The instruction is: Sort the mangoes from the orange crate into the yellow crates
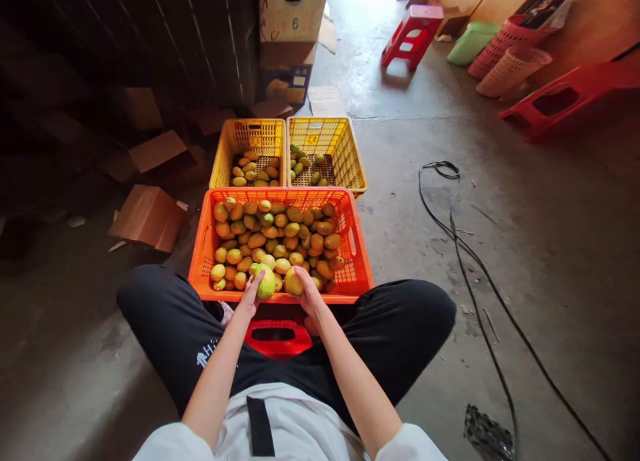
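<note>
My left hand (254,293) is closed around a round yellow-green fruit (266,282), its thumb along the near side. Close by on the right, my right hand (309,293) grips a smaller yellow-brown fruit (293,283). Both are held just above the near rim of an orange plastic crate (361,268). Inside that crate lie many oval fruits (270,232), mostly brownish yellow with a few greener ones. Their exact kind cannot be made out. The two held fruits are a short distance apart.
Behind the orange crate stand two yellow crates (216,158) (356,156) with fewer fruits. Cardboard boxes (150,214) lie left. A black cable (470,248) runs across the floor at right. Red stools (413,31) and pink baskets (515,68) stand farther off.
</note>
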Demonstrator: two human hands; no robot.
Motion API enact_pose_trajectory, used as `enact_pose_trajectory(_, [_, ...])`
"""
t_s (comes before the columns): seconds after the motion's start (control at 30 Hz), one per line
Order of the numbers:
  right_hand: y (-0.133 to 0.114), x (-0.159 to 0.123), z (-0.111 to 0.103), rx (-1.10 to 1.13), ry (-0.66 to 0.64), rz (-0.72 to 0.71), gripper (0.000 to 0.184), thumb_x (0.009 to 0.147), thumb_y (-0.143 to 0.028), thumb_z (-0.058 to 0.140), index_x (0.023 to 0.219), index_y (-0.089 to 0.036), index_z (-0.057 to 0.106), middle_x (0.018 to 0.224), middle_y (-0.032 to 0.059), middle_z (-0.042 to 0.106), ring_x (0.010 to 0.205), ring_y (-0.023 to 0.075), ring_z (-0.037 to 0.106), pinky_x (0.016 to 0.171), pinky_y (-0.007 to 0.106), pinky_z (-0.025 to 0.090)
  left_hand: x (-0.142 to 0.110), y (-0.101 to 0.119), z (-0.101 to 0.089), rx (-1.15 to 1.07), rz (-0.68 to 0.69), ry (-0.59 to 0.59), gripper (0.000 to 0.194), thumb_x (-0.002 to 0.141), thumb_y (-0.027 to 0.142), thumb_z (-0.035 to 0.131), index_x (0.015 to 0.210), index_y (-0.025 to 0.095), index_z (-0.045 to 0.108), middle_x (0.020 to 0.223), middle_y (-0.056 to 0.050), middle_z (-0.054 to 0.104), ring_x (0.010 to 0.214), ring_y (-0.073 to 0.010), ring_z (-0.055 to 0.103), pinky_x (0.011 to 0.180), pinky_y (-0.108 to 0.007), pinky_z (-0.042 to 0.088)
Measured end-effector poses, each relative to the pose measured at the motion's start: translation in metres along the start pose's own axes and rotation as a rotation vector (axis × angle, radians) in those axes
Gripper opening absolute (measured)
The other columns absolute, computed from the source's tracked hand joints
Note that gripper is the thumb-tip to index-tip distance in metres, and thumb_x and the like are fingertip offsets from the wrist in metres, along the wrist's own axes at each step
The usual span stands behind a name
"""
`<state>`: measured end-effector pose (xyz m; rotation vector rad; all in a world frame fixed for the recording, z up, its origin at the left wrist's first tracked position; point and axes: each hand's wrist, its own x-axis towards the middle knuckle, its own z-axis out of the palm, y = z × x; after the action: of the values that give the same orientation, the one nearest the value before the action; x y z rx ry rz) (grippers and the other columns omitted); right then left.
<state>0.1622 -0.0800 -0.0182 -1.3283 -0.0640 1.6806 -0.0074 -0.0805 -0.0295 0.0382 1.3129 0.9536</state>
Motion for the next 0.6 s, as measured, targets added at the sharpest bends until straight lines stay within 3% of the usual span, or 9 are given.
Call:
enact_pose_trajectory(0.2, [0.0057, -0.0024, -0.0005, -0.097, -0.020, -0.014, 0.053, 0.056, -0.035, 0.101, 0.098, -0.025, 0.070, 0.084, -0.0034, 0.075, 0.066, 0.0179, 0.073, 0.054, 0.027, 0.060, -0.0013, -0.0017, -0.0018, 0.014, 0.002, 0.027, 0.059, 0.073, 0.025, 0.096, 0.126, 0.021, 0.068, 0.108, -0.009, 0.081, 0.101, -0.0278, 0.082, 0.084, -0.032, 0.067])
enact_pose_trajectory(0.43, [0.0047, 0.0005, -0.0027, -0.092, 0.018, -0.004, 0.052, 0.061, -0.028, 0.098, 0.101, -0.028, 0.063, 0.087, -0.0032, 0.075, 0.068, 0.0196, 0.077, 0.056, 0.029, 0.064, 0.0003, -0.0037, -0.0021, -0.013, 0.071, -0.031, 0.032, 0.075, 0.033, 0.086, 0.098, 0.019, 0.068, 0.094, -0.006, 0.079, 0.099, -0.0281, 0.081, 0.081, -0.034, 0.069])
enact_pose_trajectory(0.6, [0.0061, 0.0035, -0.0007, -0.060, 0.046, -0.006, 0.048, 0.067, -0.028, 0.092, 0.103, -0.029, 0.059, 0.091, -0.0035, 0.075, 0.066, 0.0190, 0.077, 0.056, 0.030, 0.064, -0.0017, -0.0002, 0.0038, -0.010, 0.007, 0.001, 0.025, 0.086, 0.037, 0.076, 0.100, 0.017, 0.070, 0.090, -0.011, 0.080, 0.095, -0.0297, 0.083, 0.075, -0.033, 0.070])
